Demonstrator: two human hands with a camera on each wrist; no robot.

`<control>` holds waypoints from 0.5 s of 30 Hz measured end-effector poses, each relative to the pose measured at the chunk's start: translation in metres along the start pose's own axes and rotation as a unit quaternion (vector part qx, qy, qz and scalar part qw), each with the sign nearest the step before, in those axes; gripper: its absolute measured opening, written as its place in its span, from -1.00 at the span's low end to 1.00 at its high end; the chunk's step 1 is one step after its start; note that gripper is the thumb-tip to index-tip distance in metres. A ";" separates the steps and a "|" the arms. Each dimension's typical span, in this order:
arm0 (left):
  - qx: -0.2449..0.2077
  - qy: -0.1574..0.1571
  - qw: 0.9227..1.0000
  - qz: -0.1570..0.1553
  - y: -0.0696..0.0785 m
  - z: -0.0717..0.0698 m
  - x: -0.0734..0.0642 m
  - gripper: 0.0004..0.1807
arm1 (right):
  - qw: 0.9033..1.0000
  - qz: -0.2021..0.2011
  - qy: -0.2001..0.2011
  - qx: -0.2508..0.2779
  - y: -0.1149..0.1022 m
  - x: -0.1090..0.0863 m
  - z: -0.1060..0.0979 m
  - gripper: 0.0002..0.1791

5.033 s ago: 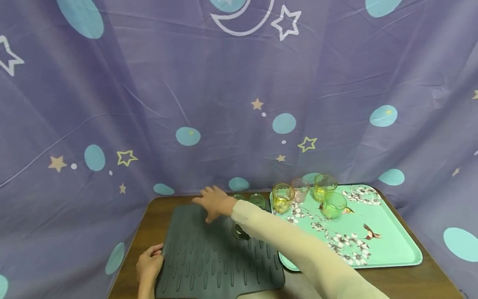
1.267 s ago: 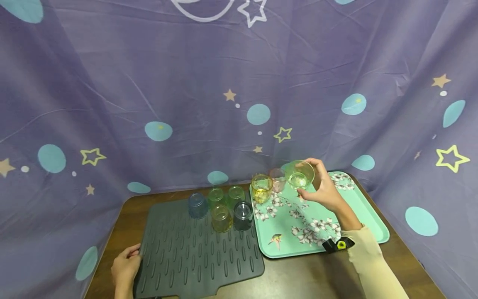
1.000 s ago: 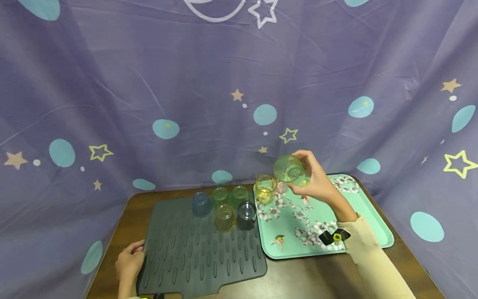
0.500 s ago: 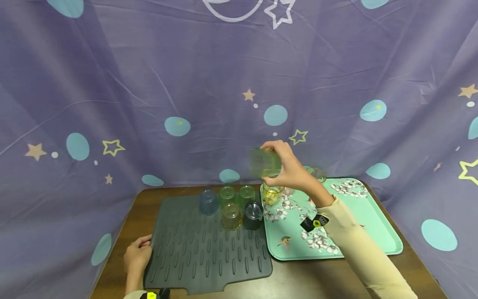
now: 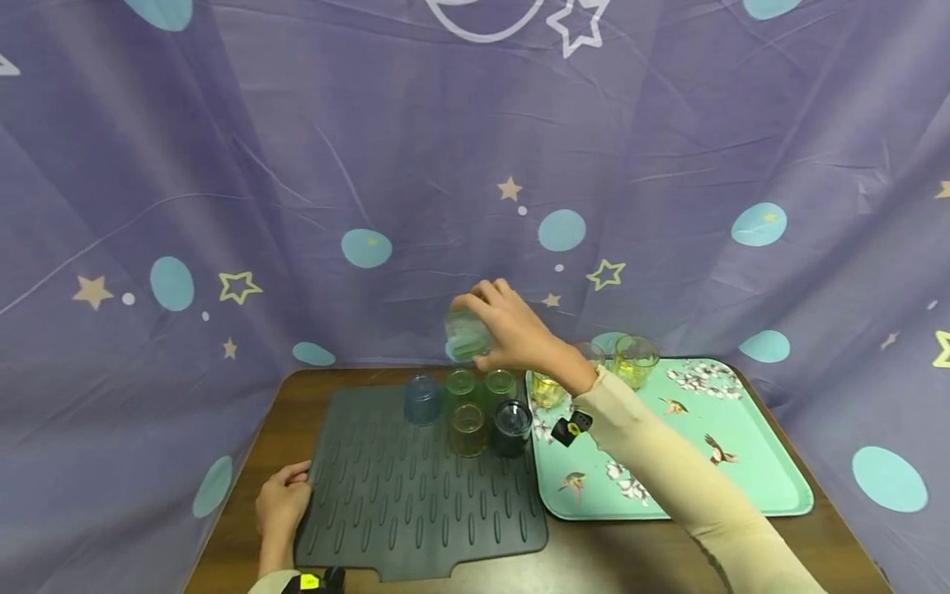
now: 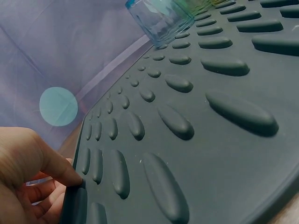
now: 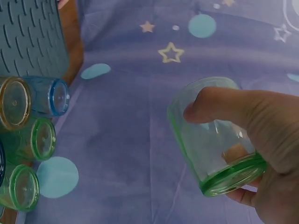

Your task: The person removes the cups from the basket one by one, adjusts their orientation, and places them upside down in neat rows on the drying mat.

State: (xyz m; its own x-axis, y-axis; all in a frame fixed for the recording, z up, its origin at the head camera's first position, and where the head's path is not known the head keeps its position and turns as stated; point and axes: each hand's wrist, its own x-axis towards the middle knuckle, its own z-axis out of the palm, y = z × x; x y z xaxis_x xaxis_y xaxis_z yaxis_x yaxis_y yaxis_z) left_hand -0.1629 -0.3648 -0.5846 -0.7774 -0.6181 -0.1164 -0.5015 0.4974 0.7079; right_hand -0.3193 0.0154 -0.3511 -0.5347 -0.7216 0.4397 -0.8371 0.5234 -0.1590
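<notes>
Since the earlier frame, the right hand (image 5: 512, 330) has gone leftward from about the corner of the tray (image 5: 757, 462), carrying the green glass (image 5: 466, 334) with it. Its thumb and fingers are curved around this glass, which is tilted in the air above the back of the mat (image 5: 416, 511), near the upside-down glasses (image 5: 422, 403). The left hand (image 5: 282, 499) grips the mat's left edge. In my judgement, the held glass could knock a standing one, because those stand very close together; it could also slip, its wall looking smooth; and a pull on the mat could make the glasses wobble. As for brands or labels, I can read no writing; the curtain (image 5: 430, 124) shows only drawn shapes, the tray flowers and birds.
</notes>
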 end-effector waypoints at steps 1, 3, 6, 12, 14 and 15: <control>0.000 -0.001 1.000 0.000 0.000 0.000 0.001 -0.60 | 1.000 -0.012 -0.003 -0.016 -0.001 0.004 0.003 -0.14; 0.001 -0.003 1.000 0.000 0.000 0.000 0.001 -0.60 | 0.998 -0.033 -0.010 -0.048 -0.004 0.013 0.010 -0.13; 0.001 -0.004 1.000 0.001 0.001 0.000 0.002 -0.59 | 0.995 -0.052 -0.027 -0.083 -0.008 0.024 0.022 -0.13; 0.000 -0.003 1.000 0.001 0.003 -0.002 -0.001 -0.57 | 0.985 -0.047 -0.102 -0.134 -0.023 0.047 0.046 -0.09; 0.000 -0.001 1.000 0.001 0.004 -0.003 -0.001 -0.57 | 0.978 -0.045 -0.129 -0.157 -0.030 0.054 0.054 -0.10; 0.001 0.000 1.000 0.002 0.004 -0.003 -0.001 -0.58 | 0.975 -0.046 -0.141 -0.167 -0.034 0.057 0.057 -0.10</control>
State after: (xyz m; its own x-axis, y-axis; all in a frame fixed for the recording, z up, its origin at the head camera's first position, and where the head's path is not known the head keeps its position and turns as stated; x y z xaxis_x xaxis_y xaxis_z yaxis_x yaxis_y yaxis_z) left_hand -0.1625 -0.3638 -0.5798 -0.7792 -0.6165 -0.1131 -0.4988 0.5006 0.7076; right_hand -0.3281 -0.0697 -0.3713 -0.5098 -0.8432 0.1709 -0.8233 0.5357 0.1874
